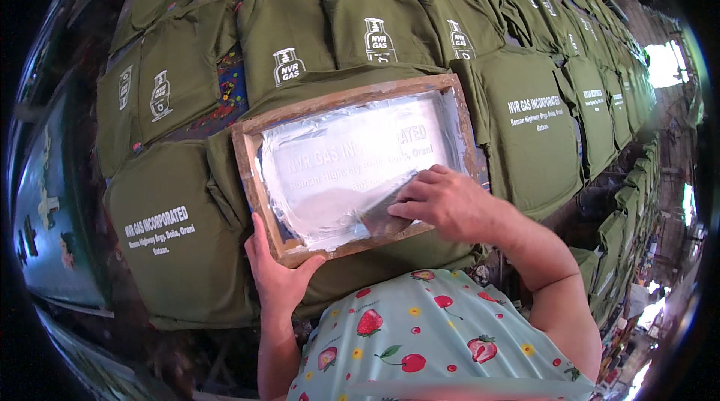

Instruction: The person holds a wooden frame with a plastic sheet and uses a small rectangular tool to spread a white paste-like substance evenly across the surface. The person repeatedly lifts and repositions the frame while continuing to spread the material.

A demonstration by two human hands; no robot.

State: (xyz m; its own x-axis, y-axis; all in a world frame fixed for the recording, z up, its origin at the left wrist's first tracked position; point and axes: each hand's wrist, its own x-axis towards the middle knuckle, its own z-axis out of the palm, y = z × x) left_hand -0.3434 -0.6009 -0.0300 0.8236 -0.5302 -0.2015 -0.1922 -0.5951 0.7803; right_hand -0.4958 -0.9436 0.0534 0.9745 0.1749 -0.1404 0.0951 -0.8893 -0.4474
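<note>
A wooden-framed printing screen (345, 103) lies slightly tilted over an olive green shirt (390, 262). White ink covers much of its mesh (322, 176), where faint lettering shows through. My left hand (279, 272) grips the frame's near left corner, thumb along the near rail and fingers up the left side. In my right hand (454, 202) is a greyish squeegee (381, 215), its blade resting on the mesh toward the near right. The fingers hide the upper part of the squeegee. White ink is smeared along the inner edges of the frame.
Olive shirts lie in rows all around; one with white lettering (157, 232) is at left, another (532, 116) at right. Farther shirts carry white gas-cylinder prints (380, 41). A paint-spotted blue surface (231, 82) shows between them. More shirts (626, 210) line a row at far right.
</note>
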